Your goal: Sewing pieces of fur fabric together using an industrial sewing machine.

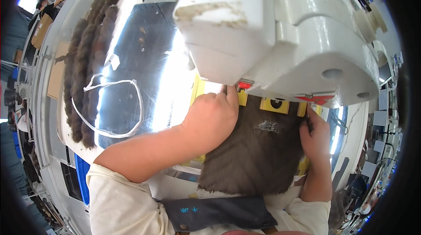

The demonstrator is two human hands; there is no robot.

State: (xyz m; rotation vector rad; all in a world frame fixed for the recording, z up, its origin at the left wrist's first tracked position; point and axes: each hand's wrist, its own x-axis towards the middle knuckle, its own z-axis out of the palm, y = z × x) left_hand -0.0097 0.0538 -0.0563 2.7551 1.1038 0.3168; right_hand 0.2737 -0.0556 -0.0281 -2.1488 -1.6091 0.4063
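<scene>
A brown fur piece (252, 160) hangs toward me from beneath the head of a white machine (228, 51). Silvery stitching (267, 126) marks its upper part. Yellow clamp parts (275, 105) sit along its far edge. My left hand (214, 114) is closed at the fur's upper left edge, its fingertips partly hidden by the machine head. On the opposite side, my right hand (315, 134) curls its thumb and fingers at the fur's upper right edge, close to a yellow clamp. The machine covers the fur's far end.
Long brown fur strips (90, 68) lie at the left of the table. A white cord (140, 103) loops over a shiny metal plate (151, 29). A blue bin (82, 178) stands by my left elbow. Far left, another person (49, 9) is at work.
</scene>
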